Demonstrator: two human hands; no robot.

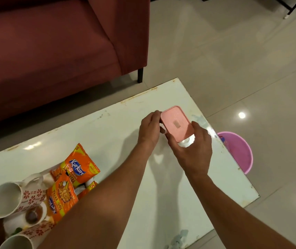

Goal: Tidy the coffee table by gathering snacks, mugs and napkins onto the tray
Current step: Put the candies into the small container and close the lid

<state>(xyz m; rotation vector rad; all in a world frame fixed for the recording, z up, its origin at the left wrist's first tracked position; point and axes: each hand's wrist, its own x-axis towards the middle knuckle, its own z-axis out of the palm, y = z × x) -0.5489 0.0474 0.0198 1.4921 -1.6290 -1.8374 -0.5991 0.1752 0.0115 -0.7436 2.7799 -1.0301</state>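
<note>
From the head camera, we see both our hands wrapped around 1 small pink box (177,124) with a pink lid. Our left hand (150,129) pinches the far left edge of the box. Our right hand (194,150) cups the near end from below, with the thumb up by the lid. So the 2 hands are close together, both clamped on the box. It sits over the far right part of the coffee table (118,126), and we cannot tell if it touches the top or is a bit above it.

We think the box is hard plastic, light and smooth, so it could slip. The lid might pop off, so holding it by its 2 short ends, flat and level, seems best. We cannot see what is inside.

The table top is white and shiny, with worn, chipped edges and some marks near the corner. Down at the left are the orange snack packs (80,168) and the white mugs with red flowers (9,198), all bunched together, well apart from the box. We cannot make out the tray under them.

Beyond the table is a dark red sofa (53,47). The floor is pale shiny tile (233,60). A pink bucket (237,150) stands on the floor just beside the right edge of the table
</note>
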